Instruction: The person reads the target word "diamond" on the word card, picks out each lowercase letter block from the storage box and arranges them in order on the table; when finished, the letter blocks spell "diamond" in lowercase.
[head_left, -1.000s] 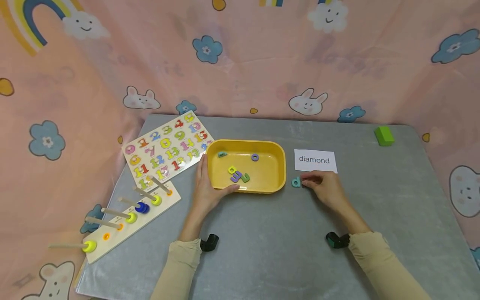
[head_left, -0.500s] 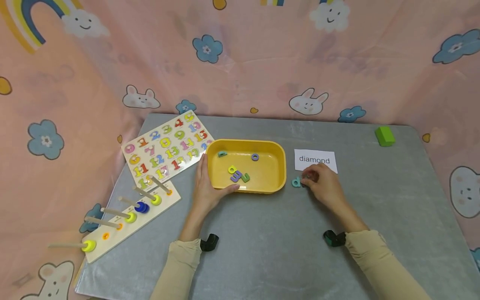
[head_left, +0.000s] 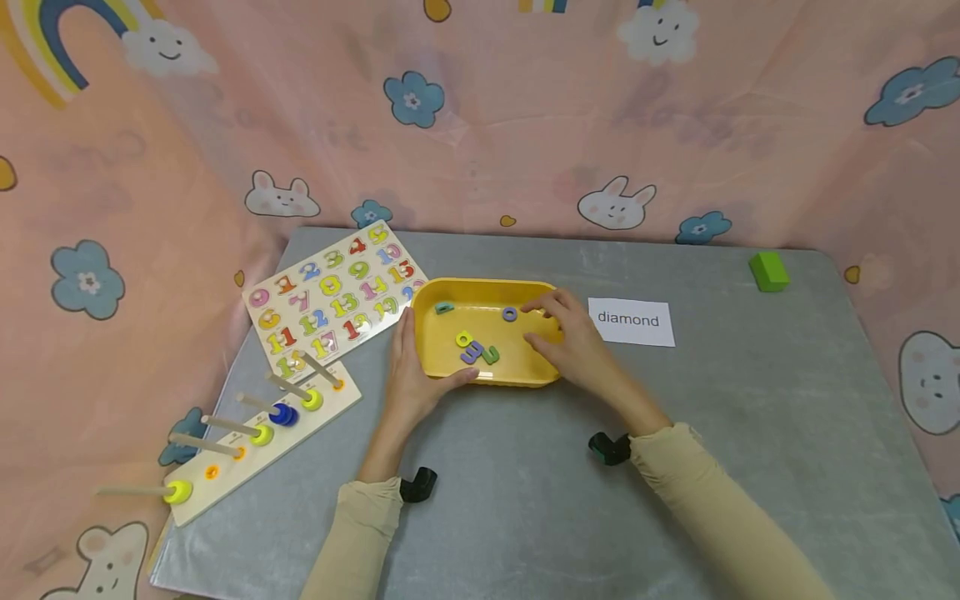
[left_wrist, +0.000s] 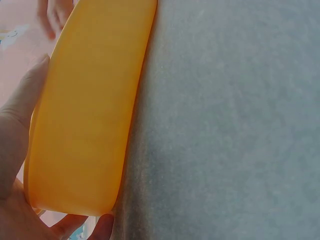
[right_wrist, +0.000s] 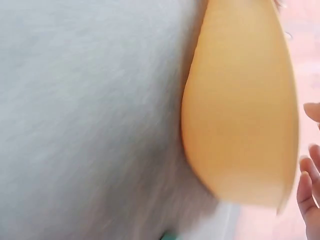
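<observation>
My left hand [head_left: 415,383] grips the near left corner of a yellow tray [head_left: 491,287], thumb on the front rim and fingers along the left end. Over the tray's right part hovers my right hand [head_left: 573,346], fingers spread and holding nothing, close to a purple ring-shaped letter [head_left: 510,314]. Also in the tray lie a yellow letter [head_left: 464,339], a purple m [head_left: 472,352], a green n-shaped letter [head_left: 491,356] and a teal letter [head_left: 444,308]. A teal bit [right_wrist: 168,236] shows at the bottom of the right wrist view; my right hand hides that spot in the head view.
A white card [head_left: 632,322] reading "diamond" lies right of the tray. Behind to the left is a number board [head_left: 337,300], with a wooden peg board [head_left: 262,442] bearing coloured rings in front of it. A green block [head_left: 769,272] sits at the far right.
My right hand has left the spot below the card, beside the teal d, and moved left over the tray, its fingers spreading. My left hand has stayed on the tray.
</observation>
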